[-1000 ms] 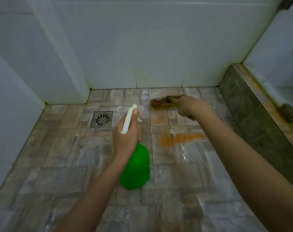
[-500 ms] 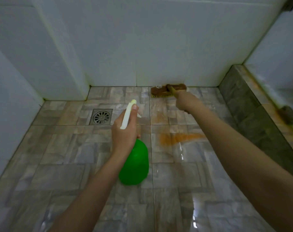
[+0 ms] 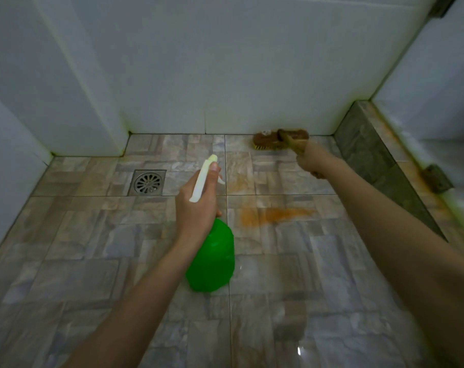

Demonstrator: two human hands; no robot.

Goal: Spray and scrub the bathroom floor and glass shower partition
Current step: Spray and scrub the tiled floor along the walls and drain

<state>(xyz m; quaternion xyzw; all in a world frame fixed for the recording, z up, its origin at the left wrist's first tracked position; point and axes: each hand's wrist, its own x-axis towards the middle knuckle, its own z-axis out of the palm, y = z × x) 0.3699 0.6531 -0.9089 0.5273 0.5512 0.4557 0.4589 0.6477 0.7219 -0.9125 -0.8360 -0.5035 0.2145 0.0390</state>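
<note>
The left hand gripped the neck of a spray bottle, fingers curled round it and the thumb lying along its slim white trigger head. The bottle's smooth, rounded green plastic body hung below the wrist, over the middle of the floor. The right hand, reaching to 1 o'clock, was closed round the handle of a scrub brush. Its brown oblong block and yellowish bristles sat on the tiles right against the foot of the white tiled wall, and the fist hid most of the handle. The floor was glossy, mottled grey-brown stone-look tile, wet and reflecting at 5 o'clock, with a smeared orange stain at 3 o'clock of the left hand. A square metal drain with a round slotted grate lay at 10 o'clock. At 2 o'clock ran a dark stone kerb with rusty streaks and a blurred metal hinge. The pale panel above it was cut off.
</note>
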